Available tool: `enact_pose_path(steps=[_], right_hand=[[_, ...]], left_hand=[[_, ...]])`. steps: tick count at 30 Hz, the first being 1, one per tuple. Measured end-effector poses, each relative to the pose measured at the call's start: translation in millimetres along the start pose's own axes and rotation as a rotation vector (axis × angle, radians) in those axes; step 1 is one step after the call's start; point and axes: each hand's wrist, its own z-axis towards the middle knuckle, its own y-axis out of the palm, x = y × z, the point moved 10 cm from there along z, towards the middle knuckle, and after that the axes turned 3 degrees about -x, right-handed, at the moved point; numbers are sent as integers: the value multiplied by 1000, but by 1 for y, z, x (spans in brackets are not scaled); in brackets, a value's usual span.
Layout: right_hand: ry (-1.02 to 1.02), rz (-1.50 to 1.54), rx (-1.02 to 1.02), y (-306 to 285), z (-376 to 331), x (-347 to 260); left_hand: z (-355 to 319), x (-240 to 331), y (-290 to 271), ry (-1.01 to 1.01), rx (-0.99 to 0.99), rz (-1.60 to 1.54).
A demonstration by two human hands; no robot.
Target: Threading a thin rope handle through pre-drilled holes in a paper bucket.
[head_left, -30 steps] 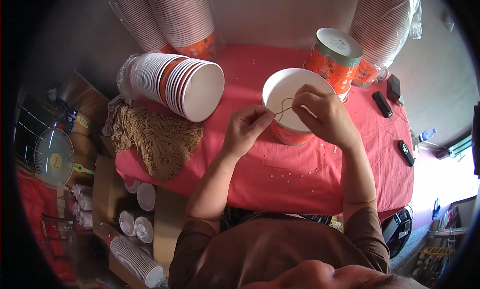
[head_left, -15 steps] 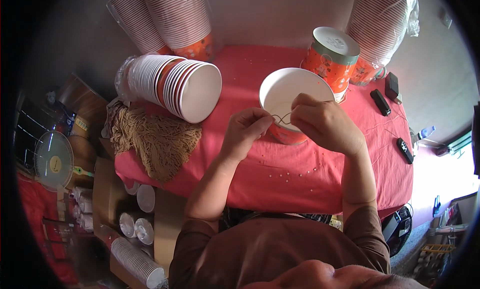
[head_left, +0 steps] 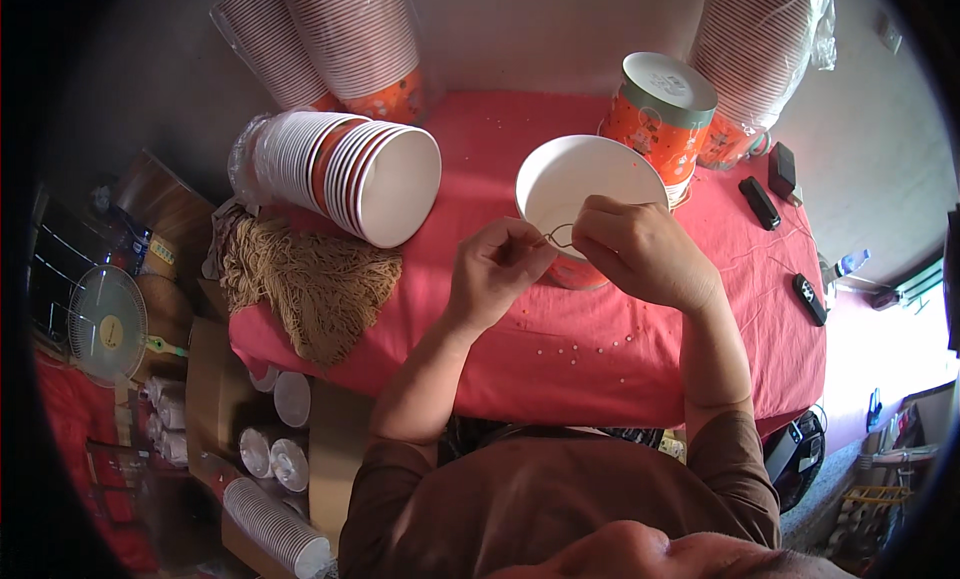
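Note:
Between my hands runs a thin tan cord (head_left: 561,227), bent into a small loop. My left hand (head_left: 493,274) pinches one end of it between thumb and fingertips. The other end goes into the closed fingers of my right hand (head_left: 645,254), which partly hide it. Both hands are at the near rim of a wide paper bucket (head_left: 545,176), white inside and orange outside. Its near right side is hidden behind my right hand. On the pink cloth nearer to me lie several small white beads (head_left: 574,350).
A bundle of tan cords (head_left: 310,279) drapes over the table's left side, below a sideways stack of paper buckets (head_left: 400,184). An upturned orange bucket (head_left: 655,119) stands behind the open one. Black devices (head_left: 760,204) lie at the right. An open carton (head_left: 215,379) is at lower left.
The cord between my hands has gone from crossed strands to a rounder loop. My left fingertips and right hand have shifted slightly, staying close together.

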Motion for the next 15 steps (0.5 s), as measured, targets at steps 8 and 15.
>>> enact_pose_path(steps=[8,15], right_hand=[[-54,11,-18,2,3,-8],[-40,-37,-6,9,3,-5]], left_hand=[[-2,13,2,135,70,219],[-3,25,8,202,17,284]])
